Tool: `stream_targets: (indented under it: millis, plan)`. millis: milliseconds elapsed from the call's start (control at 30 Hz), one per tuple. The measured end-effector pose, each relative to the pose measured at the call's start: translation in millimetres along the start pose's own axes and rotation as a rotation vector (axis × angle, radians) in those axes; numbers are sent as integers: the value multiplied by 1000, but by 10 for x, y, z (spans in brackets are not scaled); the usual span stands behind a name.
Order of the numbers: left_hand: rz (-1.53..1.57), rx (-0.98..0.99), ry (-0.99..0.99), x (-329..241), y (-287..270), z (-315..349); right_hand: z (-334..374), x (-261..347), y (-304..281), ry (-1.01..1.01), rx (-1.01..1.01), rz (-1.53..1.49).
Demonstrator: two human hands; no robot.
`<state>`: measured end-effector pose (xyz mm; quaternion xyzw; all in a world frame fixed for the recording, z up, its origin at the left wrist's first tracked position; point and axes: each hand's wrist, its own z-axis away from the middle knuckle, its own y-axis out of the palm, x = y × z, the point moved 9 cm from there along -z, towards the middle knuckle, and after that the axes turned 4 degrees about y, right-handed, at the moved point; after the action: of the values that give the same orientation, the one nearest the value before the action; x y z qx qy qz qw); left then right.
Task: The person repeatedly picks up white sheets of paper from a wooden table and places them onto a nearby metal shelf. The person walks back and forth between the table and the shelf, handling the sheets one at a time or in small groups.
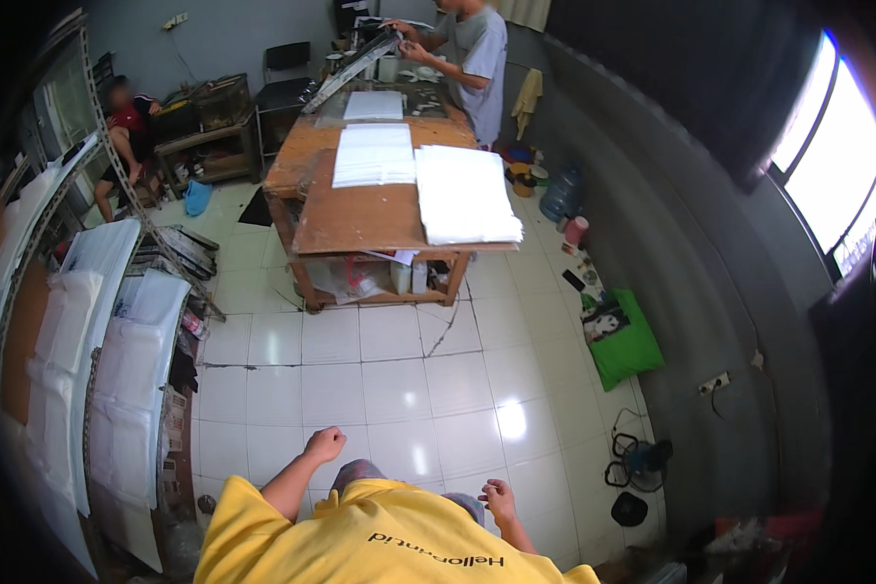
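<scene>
Both my hands hang over the tiled floor in front of my yellow shirt. My left hand [325, 445] is curled into a loose fist, and nothing shows in it. On the other side, my right hand [499, 497] is held with its fingers partly bent and apart, holding nothing I can see. Neither hand touches anything. Ahead of me, a wooden table [360, 219] bears a large white stack of sheets [467, 195] at its near right corner. A smaller white stack [374, 156] lies left of it, and another white sheet [373, 105] lies farther back.
Racks with white sheets [131, 360] line the left side. At the table's far end a person [477, 58] holds a tilted frame [355, 70]; another person [127, 122] sits far left. A green bag [625, 341], water jug [562, 195] and black-and-blue object [642, 462] stand along the right wall.
</scene>
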<state>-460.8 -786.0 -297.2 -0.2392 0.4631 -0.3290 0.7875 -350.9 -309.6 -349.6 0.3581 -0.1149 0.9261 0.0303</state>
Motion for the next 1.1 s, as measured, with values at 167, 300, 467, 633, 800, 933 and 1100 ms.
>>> stream_targets:
  millis: [167,300,467,633,800,933,1100]
  plan:
    - [204,-153,-25,-19,-116,-236,-376,-127,-174,217,-27,126]
    - [337,-275,157,-786,-674,-431,-588,-211,-333,302,-21,248]
    - [356,-500,312,-1621,-1754,-1156,-1054,269,-193,188,-12,258]
    - [311,-689,489,-2539,-2899,-1958,-1915,1154,137,147,35,103]
    - [20,-933,615,-3182,-3682,-2811,-2383,2556,304,69,14,91]
    - [-260,-970,422,-3146,-3907,-3604,-2508,3114,212,9,-3,95]
    - [-293,-765,285,-2697,-3860,-4505,-2494,2801,-49,137,-44,164]
